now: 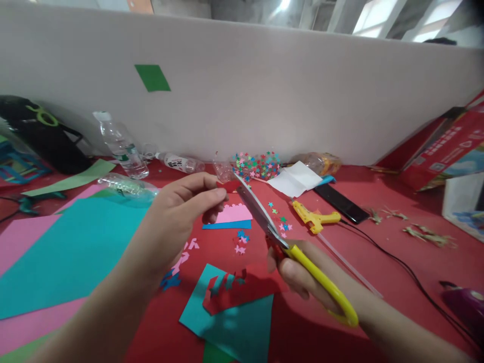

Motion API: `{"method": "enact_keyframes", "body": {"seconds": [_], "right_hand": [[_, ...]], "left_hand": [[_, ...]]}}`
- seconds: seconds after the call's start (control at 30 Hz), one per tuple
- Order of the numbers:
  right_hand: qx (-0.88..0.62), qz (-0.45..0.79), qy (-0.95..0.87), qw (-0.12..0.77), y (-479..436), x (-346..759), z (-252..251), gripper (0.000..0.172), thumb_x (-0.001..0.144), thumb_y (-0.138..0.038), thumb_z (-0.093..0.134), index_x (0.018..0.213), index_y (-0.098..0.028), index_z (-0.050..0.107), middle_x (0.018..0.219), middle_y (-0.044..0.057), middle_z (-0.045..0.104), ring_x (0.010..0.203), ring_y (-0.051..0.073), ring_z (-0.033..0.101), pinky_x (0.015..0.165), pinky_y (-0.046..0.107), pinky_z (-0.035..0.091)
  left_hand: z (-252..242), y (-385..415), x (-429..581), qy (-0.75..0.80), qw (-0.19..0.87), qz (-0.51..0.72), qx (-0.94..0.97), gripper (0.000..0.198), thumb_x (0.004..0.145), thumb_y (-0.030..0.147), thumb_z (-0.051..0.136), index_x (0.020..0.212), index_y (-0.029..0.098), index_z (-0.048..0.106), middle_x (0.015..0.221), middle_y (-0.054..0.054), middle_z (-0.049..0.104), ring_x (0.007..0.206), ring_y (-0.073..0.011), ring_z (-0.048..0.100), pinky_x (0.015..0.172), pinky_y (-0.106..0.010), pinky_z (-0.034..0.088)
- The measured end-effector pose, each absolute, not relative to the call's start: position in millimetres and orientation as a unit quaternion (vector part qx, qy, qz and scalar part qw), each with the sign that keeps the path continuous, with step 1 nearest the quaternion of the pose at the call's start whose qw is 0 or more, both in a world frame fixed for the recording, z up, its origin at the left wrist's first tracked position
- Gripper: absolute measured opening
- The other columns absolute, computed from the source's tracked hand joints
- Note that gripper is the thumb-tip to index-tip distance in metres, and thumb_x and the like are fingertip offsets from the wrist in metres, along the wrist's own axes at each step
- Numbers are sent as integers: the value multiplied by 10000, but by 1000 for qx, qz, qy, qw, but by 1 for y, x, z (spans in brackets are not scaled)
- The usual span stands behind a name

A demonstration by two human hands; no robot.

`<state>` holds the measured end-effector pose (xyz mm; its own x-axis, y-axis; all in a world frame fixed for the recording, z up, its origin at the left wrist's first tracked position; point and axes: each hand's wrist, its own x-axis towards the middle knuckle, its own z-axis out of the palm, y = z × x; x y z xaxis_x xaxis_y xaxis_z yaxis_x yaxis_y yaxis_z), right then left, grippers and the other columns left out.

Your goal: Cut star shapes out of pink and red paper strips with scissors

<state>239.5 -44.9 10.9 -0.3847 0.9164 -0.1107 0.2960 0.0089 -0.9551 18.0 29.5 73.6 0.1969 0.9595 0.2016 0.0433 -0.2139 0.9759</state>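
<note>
My left hand (177, 217) pinches a small piece of red paper (230, 186) between thumb and fingers. In my right hand (306, 272) are scissors (321, 285) with yellow handles, fingers wrapped round the grips. Their blades point up and left, parted a little, with the tips beside the red piece; whether they touch it I cannot tell. Below the hands, a red paper strip (230, 295) with cuts along one edge lies on a teal sheet (242, 327). Scalloped pink paper (234, 213) and a blue strip (227, 225) lie behind my left hand.
Large teal paper (75, 247) and pink sheets spread at the left. Bottles (124, 146) line the white partition (242, 91) near a bag of coloured stars (257, 164). A yellow glue gun (315, 217) with its cord, a phone (340, 201) and a red box (446, 146) occupy the right.
</note>
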Motion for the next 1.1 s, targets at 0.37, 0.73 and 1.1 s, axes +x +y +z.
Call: {"method": "enact_keyframes", "body": {"seconds": [0.37, 0.73, 1.1], "right_hand": [[-477, 504, -670, 262, -50, 231, 35, 534, 860, -708, 397, 686, -204, 390, 616, -54, 311, 518, 90, 310, 449, 232, 225], [-503, 526, -641, 244, -48, 231, 36, 607, 769, -812, 403, 657, -217, 360, 542, -68, 344, 461, 77, 303, 427, 236, 212], [-504, 519, -647, 242, -49, 232, 33, 600, 779, -797, 415, 653, -213, 364, 549, -67, 341, 462, 71, 287, 418, 226, 207]], "left_hand": [[74, 26, 22, 400, 478, 491, 609, 131, 806, 196, 619, 678, 190, 644, 599, 38, 557, 564, -76, 469, 508, -188, 373], [75, 26, 20, 417, 460, 470, 628, 162, 803, 240, 630, 650, 187, 625, 590, 35, 541, 566, -87, 457, 515, -196, 384], [77, 26, 21, 416, 473, 460, 625, 181, 814, 231, 620, 638, 187, 613, 578, 40, 537, 558, -80, 454, 517, -183, 387]]}}
